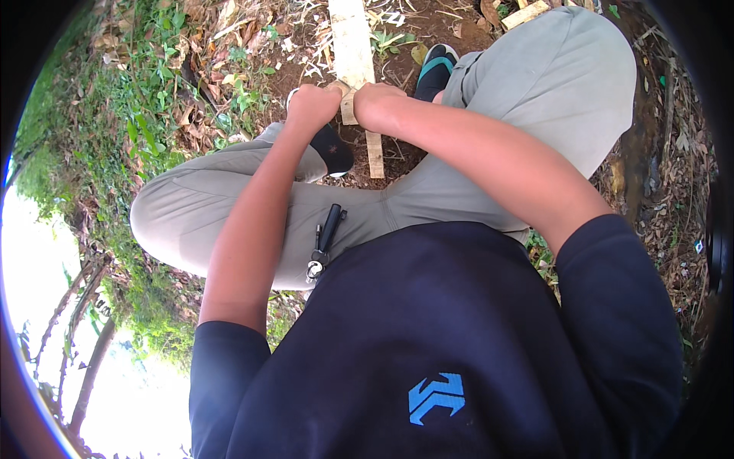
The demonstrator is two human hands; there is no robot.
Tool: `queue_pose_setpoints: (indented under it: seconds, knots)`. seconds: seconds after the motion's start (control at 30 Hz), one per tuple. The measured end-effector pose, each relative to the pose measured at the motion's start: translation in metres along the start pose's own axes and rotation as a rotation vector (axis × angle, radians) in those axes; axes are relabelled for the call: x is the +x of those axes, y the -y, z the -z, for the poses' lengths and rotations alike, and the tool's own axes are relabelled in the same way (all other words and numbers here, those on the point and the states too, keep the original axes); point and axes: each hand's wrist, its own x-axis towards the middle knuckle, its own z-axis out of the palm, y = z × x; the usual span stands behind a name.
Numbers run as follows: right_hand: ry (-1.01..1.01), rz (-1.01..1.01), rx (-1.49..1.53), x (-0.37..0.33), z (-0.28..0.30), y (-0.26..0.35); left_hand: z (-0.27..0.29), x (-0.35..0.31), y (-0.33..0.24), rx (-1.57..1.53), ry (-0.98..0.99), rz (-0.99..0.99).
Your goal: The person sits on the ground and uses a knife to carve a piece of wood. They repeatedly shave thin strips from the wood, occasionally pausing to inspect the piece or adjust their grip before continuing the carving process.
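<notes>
A pale wooden plank (349,38) runs away from me between my feet, its near end just under my hands. My left hand (313,107) is closed at the plank's left edge, its thumb toward the middle. On the other edge my right hand (375,105) is closed too, close to the left. What the fingers wrap round is hidden, so I cannot tell whether they grip the plank or something lying across it. A narrower wooden strip (375,157) shows below the plank's near end, pointing toward me.
My black left shoe (332,149) and black-and-teal right shoe (436,73) flank the wood. Keys with a black holder (329,233) lie on my grey trousers. Pale shavings and dry leaves (229,34) cover the soil. Another wood piece (525,14) lies at the far right.
</notes>
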Motion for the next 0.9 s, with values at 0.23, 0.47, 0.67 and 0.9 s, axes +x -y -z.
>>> queue_pose_setpoints:
  seconds: [0.23,0.47,0.67,0.9]
  knots:
    - [-0.037,0.001,0.123,0.002,-0.001,0.013,0.001,0.013,0.023,-0.172,0.025,0.219]
    - [-0.148,0.052,0.037,-0.001,-0.011,0.008,0.033,0.005,0.010,-0.337,0.058,0.326]
    - [-0.053,0.027,0.065,0.004,-0.006,0.006,0.034,0.004,0.013,-0.285,0.065,0.256]
    - [-0.023,-0.049,0.195,0.004,-0.017,0.007,0.010,0.007,0.020,0.140,-0.042,-0.112]
